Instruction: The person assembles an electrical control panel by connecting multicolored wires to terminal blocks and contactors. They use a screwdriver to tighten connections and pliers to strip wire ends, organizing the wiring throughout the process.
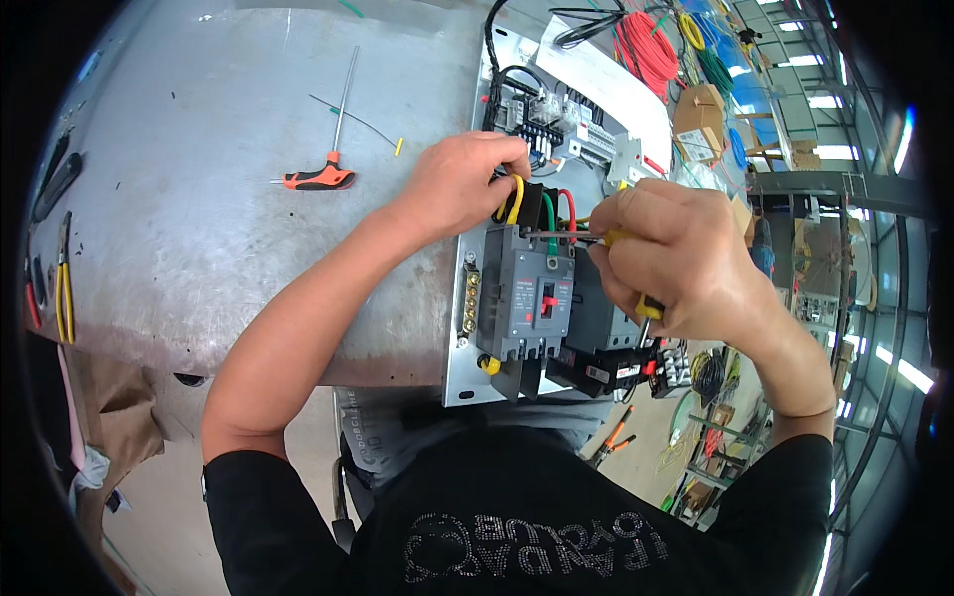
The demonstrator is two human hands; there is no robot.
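Observation:
A grey circuit breaker (527, 288) with a red toggle is mounted on a metal panel (455, 370). At its upper left terminal, the bent fingers of my left hand (467, 179) pinch a yellow wire (516, 199). My right hand (681, 253) is closed around a screwdriver with a yellow-and-black handle (650, 306), mostly hidden by the fingers. Its thin shaft (566, 235) runs left across the top of the breaker toward the yellow wire's terminal; the tip's seating is unclear. A green wire (551, 223) and a red wire (568, 207) enter beside the yellow one.
An orange-and-black T-handle hex key (320, 177) and a thin wire (360, 123) lie on the metal table (229, 268). Yellow-handled pliers (65, 288) are at the far left. Beyond the panel's wired components (556, 124) are red cable coils (646, 55) and a cardboard box (699, 114).

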